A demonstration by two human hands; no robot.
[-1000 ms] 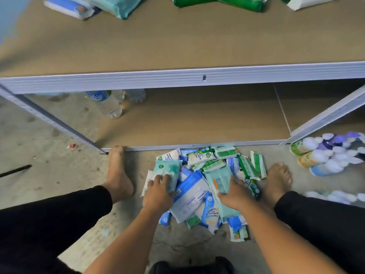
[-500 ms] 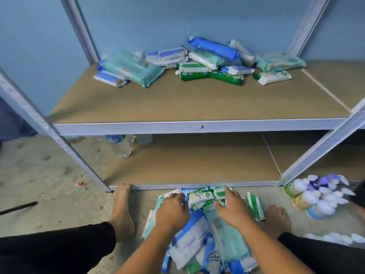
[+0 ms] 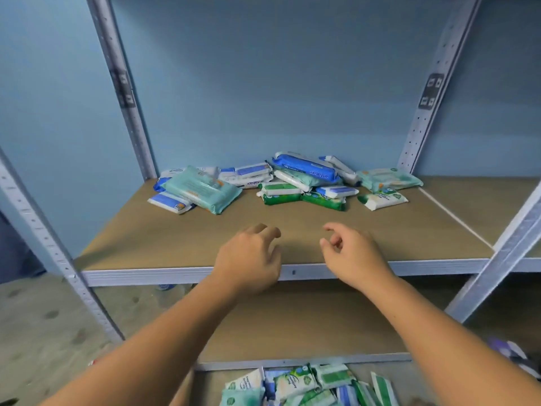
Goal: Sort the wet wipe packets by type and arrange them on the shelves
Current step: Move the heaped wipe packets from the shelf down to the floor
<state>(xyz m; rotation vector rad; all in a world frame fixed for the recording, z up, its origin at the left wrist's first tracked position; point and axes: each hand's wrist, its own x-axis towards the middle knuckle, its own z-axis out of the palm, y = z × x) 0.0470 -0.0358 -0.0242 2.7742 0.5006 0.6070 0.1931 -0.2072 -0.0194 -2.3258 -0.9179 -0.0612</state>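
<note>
Both hands hover over the front edge of the upper shelf [image 3: 164,244], holding nothing. The left hand [image 3: 248,259] sits just left of the middle of that edge, its fingers [image 3: 265,230] loosely curled and slightly apart, pointing toward the back. The right hand [image 3: 355,256] is near it on the right. Its fingers [image 3: 333,228] are also loosely bent and apart, and the thumb is close to the forefinger with nothing pinched between them.

The wet wipe packets on this shelf lie along its back edge. A teal pack [image 3: 202,189] rests tilted on blue-and-white packets [image 3: 171,202] near the back left corner. A dark blue pack [image 3: 304,167] tops a heap at the back middle, with green packs [image 3: 282,199] just in front of it. Toward the back right are a pale green pack [image 3: 389,177] and a small white packet [image 3: 382,199].

A loose pile of packets [image 3: 304,385] lies on the floor [image 3: 44,317], just in front of the lower shelf [image 3: 292,326].
</note>
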